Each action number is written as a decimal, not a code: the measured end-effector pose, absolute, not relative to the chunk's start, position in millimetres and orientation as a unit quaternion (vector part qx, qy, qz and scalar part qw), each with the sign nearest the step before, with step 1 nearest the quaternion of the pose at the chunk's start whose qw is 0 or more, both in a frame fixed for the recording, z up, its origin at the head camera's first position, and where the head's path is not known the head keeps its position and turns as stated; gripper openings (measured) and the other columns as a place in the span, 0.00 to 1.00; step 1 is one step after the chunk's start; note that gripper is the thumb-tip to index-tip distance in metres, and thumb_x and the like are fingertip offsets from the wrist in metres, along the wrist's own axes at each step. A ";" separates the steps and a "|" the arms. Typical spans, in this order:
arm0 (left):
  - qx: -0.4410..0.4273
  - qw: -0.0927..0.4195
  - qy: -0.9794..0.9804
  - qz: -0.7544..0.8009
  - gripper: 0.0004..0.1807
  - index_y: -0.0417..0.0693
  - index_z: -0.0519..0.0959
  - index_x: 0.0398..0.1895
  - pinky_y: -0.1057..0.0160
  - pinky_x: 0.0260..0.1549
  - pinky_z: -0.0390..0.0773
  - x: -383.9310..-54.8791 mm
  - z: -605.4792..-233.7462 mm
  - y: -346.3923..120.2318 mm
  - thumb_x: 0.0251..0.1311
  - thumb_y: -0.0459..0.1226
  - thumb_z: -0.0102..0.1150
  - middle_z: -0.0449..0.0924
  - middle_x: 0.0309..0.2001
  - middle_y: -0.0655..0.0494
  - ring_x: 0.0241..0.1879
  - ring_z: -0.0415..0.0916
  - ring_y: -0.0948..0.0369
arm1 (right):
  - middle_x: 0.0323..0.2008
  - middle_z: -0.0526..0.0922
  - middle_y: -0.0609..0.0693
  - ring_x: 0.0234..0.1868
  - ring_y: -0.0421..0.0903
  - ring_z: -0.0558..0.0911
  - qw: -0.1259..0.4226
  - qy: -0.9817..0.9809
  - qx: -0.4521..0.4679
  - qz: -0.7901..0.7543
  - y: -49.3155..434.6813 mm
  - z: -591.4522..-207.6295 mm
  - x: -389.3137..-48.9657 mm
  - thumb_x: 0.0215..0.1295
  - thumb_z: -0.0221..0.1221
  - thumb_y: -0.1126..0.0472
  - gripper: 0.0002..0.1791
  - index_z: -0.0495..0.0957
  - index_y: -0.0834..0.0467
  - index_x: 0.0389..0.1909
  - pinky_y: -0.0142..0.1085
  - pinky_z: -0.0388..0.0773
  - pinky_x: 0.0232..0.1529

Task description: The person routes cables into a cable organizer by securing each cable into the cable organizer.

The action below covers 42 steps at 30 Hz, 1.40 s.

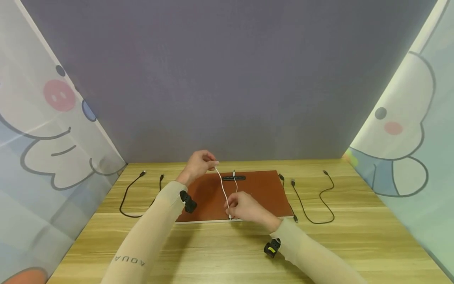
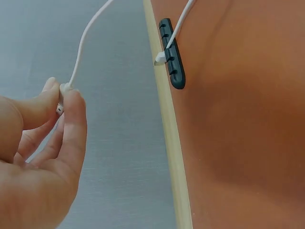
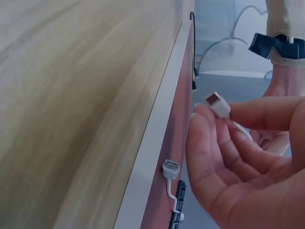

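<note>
A white USB cable stretches between the two hands. At its far end, my left hand pinches a small white plug between thumb and fingertips, past the back edge of the brown board. My right hand holds the larger USB plug by thumb and fingers, above the board's front edge. A second white cable sits in a slot of the black cable clip, its small plug by the board's back edge. The other plug of that cable lies near the front edge.
Black cables lie on the wooden table: one at the left, one at the right. Another black cable runs along the board's right edge. A grey wall stands behind, with printed cartoon panels on both sides.
</note>
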<state>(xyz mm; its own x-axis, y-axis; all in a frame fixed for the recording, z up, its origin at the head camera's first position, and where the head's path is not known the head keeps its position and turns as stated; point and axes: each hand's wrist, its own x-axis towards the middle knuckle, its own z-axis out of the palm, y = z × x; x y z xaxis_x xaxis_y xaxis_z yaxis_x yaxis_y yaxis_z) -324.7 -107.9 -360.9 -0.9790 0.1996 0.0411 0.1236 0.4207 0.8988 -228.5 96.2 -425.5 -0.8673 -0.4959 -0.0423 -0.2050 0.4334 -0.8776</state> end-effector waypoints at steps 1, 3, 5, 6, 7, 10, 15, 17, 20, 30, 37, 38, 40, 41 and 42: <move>0.096 0.039 0.840 0.533 0.09 0.36 0.80 0.45 0.50 0.48 0.83 -325.9 -361.4 -107.5 0.66 0.32 0.66 0.82 0.41 0.44 0.44 0.84 0.44 | 0.28 0.84 0.51 0.26 0.42 0.82 0.146 0.836 -0.208 -0.486 96.0 -425.2 -227.6 0.65 0.62 0.70 0.04 0.82 0.67 0.38 0.35 0.81 0.29; 0.097 0.046 0.836 0.539 0.09 0.36 0.80 0.45 0.52 0.47 0.83 -328.0 -362.0 -106.5 0.66 0.32 0.66 0.82 0.42 0.43 0.46 0.83 0.42 | 0.28 0.84 0.53 0.26 0.43 0.83 0.140 0.841 -0.199 -0.484 95.9 -424.3 -226.1 0.66 0.61 0.69 0.02 0.82 0.66 0.36 0.35 0.81 0.28; 0.097 0.047 0.836 0.538 0.09 0.36 0.80 0.45 0.55 0.45 0.84 -329.9 -362.3 -105.4 0.66 0.32 0.66 0.82 0.42 0.44 0.46 0.83 0.42 | 0.28 0.84 0.54 0.25 0.44 0.83 0.134 0.845 -0.191 -0.480 95.7 -423.3 -224.9 0.65 0.61 0.69 0.02 0.81 0.64 0.33 0.35 0.82 0.27; 0.097 0.047 0.835 0.539 0.10 0.36 0.80 0.45 0.56 0.44 0.84 -331.0 -362.4 -104.8 0.65 0.32 0.67 0.82 0.42 0.44 0.47 0.83 0.41 | 0.27 0.84 0.54 0.24 0.45 0.83 0.131 0.849 -0.186 -0.477 95.5 -422.8 -224.3 0.65 0.61 0.69 0.03 0.81 0.63 0.32 0.35 0.81 0.26; 0.095 0.045 0.837 0.537 0.10 0.36 0.80 0.44 0.57 0.43 0.84 -331.8 -362.6 -104.0 0.65 0.33 0.67 0.83 0.42 0.44 0.46 0.84 0.42 | 0.26 0.84 0.53 0.23 0.44 0.83 0.128 0.853 -0.181 -0.472 95.4 -422.5 -223.8 0.65 0.62 0.69 0.03 0.81 0.62 0.31 0.35 0.81 0.25; 0.093 0.039 0.841 0.532 0.10 0.36 0.80 0.44 0.59 0.41 0.85 -335.2 -364.5 -100.5 0.64 0.33 0.69 0.84 0.41 0.44 0.42 0.85 0.46 | 0.23 0.82 0.48 0.21 0.41 0.80 0.111 0.872 -0.175 -0.443 95.3 -420.7 -222.8 0.63 0.61 0.69 0.04 0.81 0.60 0.29 0.34 0.78 0.24; 0.090 0.041 0.838 0.537 0.09 0.33 0.80 0.45 0.60 0.40 0.85 -339.6 -368.7 -91.9 0.64 0.29 0.66 0.82 0.41 0.42 0.41 0.85 0.48 | 0.21 0.80 0.44 0.20 0.40 0.75 0.087 0.903 -0.170 -0.386 96.0 -418.5 -220.9 0.58 0.61 0.69 0.04 0.81 0.57 0.30 0.35 0.73 0.24; 0.089 0.043 0.836 0.540 0.09 0.32 0.80 0.46 0.60 0.40 0.85 -340.4 -369.6 -89.2 0.65 0.27 0.65 0.82 0.42 0.40 0.43 0.85 0.45 | 0.20 0.80 0.44 0.19 0.40 0.75 0.086 0.909 -0.164 -0.374 95.6 -417.9 -219.7 0.58 0.61 0.69 0.04 0.82 0.57 0.30 0.36 0.73 0.25; 0.091 0.047 0.837 0.538 0.09 0.29 0.79 0.47 0.57 0.43 0.85 -342.9 -372.1 -85.7 0.66 0.25 0.63 0.81 0.42 0.39 0.46 0.83 0.41 | 0.19 0.79 0.44 0.17 0.40 0.76 0.081 0.916 -0.152 -0.361 94.9 -417.2 -217.0 0.59 0.61 0.69 0.03 0.82 0.59 0.31 0.36 0.73 0.26; 0.102 0.057 0.871 0.478 0.10 0.33 0.81 0.48 0.52 0.44 0.84 -353.2 -382.7 -74.5 0.64 0.27 0.66 0.82 0.40 0.45 0.36 0.85 0.55 | 0.12 0.60 0.41 0.14 0.38 0.61 0.045 0.939 -0.156 -0.304 88.2 -414.3 -209.2 0.57 0.56 0.72 0.19 0.65 0.51 0.12 0.32 0.60 0.16; 0.111 0.052 0.888 0.443 0.11 0.34 0.82 0.48 0.61 0.37 0.82 -359.2 -392.9 -67.3 0.64 0.29 0.66 0.81 0.40 0.46 0.37 0.82 0.55 | 0.14 0.64 0.43 0.16 0.41 0.65 0.039 0.952 -0.157 -0.259 83.8 -412.6 -210.3 0.55 0.57 0.73 0.16 0.70 0.54 0.14 0.34 0.64 0.18; 0.114 0.050 0.890 0.439 0.11 0.34 0.82 0.48 0.61 0.37 0.82 -360.1 -394.4 -66.1 0.64 0.29 0.66 0.81 0.40 0.46 0.37 0.82 0.54 | 0.13 0.64 0.43 0.15 0.40 0.64 0.041 0.953 -0.156 -0.256 83.4 -413.3 -210.7 0.56 0.57 0.73 0.16 0.71 0.54 0.14 0.34 0.63 0.17; 0.121 0.047 0.895 0.427 0.11 0.34 0.82 0.49 0.61 0.36 0.82 -361.5 -397.0 -63.4 0.65 0.29 0.65 0.82 0.39 0.46 0.36 0.83 0.54 | 0.13 0.64 0.43 0.14 0.40 0.65 0.045 0.955 -0.153 -0.251 82.4 -413.9 -210.6 0.56 0.57 0.74 0.15 0.71 0.55 0.15 0.32 0.62 0.15; 0.124 0.045 0.898 0.420 0.10 0.34 0.82 0.48 0.61 0.36 0.82 -362.2 -398.4 -62.2 0.65 0.29 0.65 0.82 0.39 0.46 0.36 0.83 0.55 | 0.13 0.64 0.43 0.13 0.39 0.64 0.050 0.955 -0.150 -0.250 81.9 -414.3 -210.5 0.57 0.57 0.74 0.15 0.72 0.55 0.16 0.32 0.62 0.14; 0.127 0.043 0.901 0.413 0.10 0.34 0.82 0.48 0.61 0.35 0.82 -362.6 -399.6 -61.0 0.66 0.29 0.64 0.82 0.38 0.46 0.36 0.83 0.55 | 0.13 0.64 0.44 0.13 0.39 0.64 0.051 0.956 -0.149 -0.247 81.3 -414.7 -210.5 0.57 0.57 0.74 0.15 0.72 0.56 0.16 0.31 0.61 0.13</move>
<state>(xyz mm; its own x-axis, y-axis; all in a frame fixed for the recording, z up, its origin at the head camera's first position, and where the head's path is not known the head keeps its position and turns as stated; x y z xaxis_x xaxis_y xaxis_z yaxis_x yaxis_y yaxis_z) -362.6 -61.0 -399.6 -0.9641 0.2640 0.0276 0.1931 0.6259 0.7557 -210.5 81.3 -414.7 -0.9504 -0.3102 -0.0237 -0.2600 0.8336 -0.4873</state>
